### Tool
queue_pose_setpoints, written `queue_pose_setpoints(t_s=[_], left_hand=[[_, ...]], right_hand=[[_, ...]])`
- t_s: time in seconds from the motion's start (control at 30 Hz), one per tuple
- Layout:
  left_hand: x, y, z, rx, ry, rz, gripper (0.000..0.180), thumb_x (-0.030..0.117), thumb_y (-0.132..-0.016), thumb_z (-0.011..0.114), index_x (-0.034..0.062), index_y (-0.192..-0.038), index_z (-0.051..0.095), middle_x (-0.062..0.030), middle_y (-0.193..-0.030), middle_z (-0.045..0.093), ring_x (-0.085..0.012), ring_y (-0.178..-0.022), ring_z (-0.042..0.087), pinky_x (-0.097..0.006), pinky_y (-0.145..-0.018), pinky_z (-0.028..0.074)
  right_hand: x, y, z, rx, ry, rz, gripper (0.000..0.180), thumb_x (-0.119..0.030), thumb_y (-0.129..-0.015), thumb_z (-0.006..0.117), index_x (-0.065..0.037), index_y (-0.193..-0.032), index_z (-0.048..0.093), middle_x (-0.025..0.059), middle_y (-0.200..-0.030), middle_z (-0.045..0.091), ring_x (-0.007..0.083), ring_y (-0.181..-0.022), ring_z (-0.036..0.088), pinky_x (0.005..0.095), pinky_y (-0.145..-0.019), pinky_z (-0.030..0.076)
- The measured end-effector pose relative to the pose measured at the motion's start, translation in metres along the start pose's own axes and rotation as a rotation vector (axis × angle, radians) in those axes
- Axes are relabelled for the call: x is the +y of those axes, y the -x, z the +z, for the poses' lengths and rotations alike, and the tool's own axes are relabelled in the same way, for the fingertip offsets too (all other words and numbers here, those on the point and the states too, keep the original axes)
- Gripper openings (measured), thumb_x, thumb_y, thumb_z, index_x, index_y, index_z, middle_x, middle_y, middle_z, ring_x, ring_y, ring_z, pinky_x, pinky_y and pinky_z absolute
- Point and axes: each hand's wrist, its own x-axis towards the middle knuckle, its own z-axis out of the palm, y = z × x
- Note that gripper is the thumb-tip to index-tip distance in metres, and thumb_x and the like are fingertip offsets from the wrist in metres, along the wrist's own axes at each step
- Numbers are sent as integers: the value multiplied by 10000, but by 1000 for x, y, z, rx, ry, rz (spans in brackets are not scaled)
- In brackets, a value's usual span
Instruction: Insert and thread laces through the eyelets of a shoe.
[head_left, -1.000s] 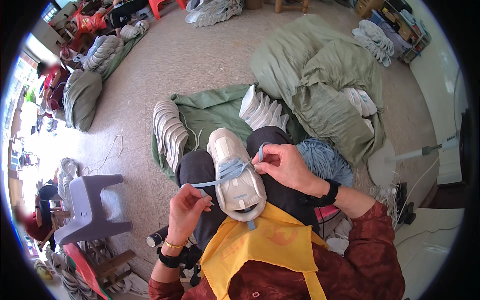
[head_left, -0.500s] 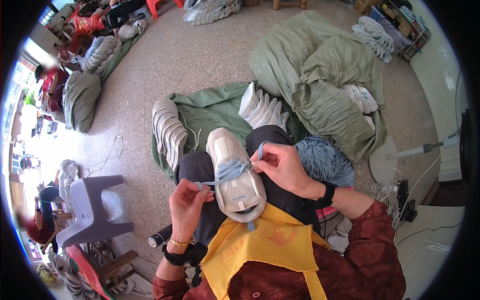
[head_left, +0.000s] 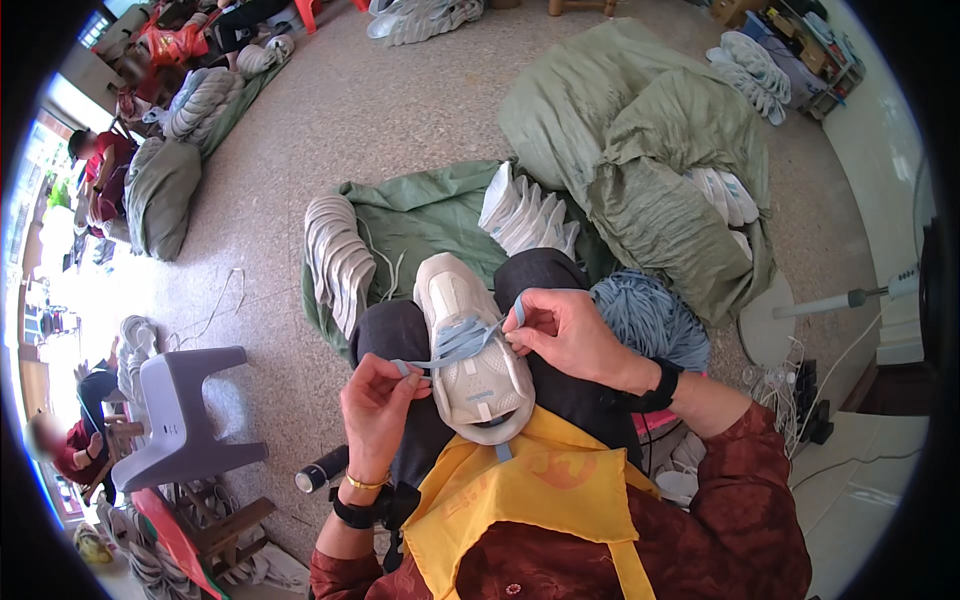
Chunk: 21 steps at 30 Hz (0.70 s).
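A pale cream sneaker upper (head_left: 480, 385) lies between my knees, its toe pointing away from me. A flat light-blue shoelace (head_left: 460, 343) crosses its front in several rows. To the left of the shoe, my left hand (head_left: 380, 405) pinches one end of the lace between thumb and fingers. On the right side of the shoe, my right hand (head_left: 562, 335) pinches the other end close to the eyelets, and a loop of lace rises over its forefinger. Beside my right knee sits a heap of blue laces (head_left: 652, 318).
Rows of white shoe uppers (head_left: 338, 262) lie on a green cloth (head_left: 430, 205) ahead. Large green sacks (head_left: 640, 150) stand at the right front. A grey plastic stool (head_left: 185, 420) is at the left, a fan stand (head_left: 845, 300) at the right. Other people (head_left: 108, 165) sit along the left.
Both hands keep their pinch on the lace and have barely shifted. The shoe stays in the same place, and the view has moved only slightly.
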Motion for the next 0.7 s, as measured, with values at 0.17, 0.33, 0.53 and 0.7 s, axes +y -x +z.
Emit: queue_pose_setpoints(t_s=[0.17, 0.33, 0.53, 0.7], left_hand=[[-5, -2, 3, 51, 21, 2, 142, -85, -961, 631, 0, -924, 523, -101, -994, 699, -145, -888, 721, -279, -817, 625], [-12, -4, 7, 71, 85, 39, 165, -71, -958, 654, 6, -906, 519, -86, -969, 709, -135, -891, 723, -270, -815, 618], [-17, -9, 13, 106, 131, 110, 182, -53, -947, 689, 0, -870, 533, -70, -919, 725, -117, -861, 714, -268, -793, 599], [-23, -9, 14, 136, 120, 141, 187, -35, -926, 728, -2, -856, 558, -39, -849, 718, -81, -819, 700, -235, -753, 572]], right_hand=[[-3, -7, 2, -13, -7, 84, 22, 47, -923, 681, 43, -943, 672, 66, -852, 724, 103, -774, 715, 257, -714, 605], [0, -5, 3, 18, 80, 82, 57, 19, -913, 715, 41, -949, 676, 63, -832, 729, 99, -765, 717, 249, -694, 598], [-1, -3, 6, 40, 48, 126, 60, 23, -922, 718, 38, -958, 672, 52, -864, 720, 90, -771, 708, 247, -720, 611], [0, -4, 5, 39, 50, 128, 58, 33, -921, 714, 36, -957, 670, 57, -872, 721, 95, -780, 709, 250, -727, 613]])
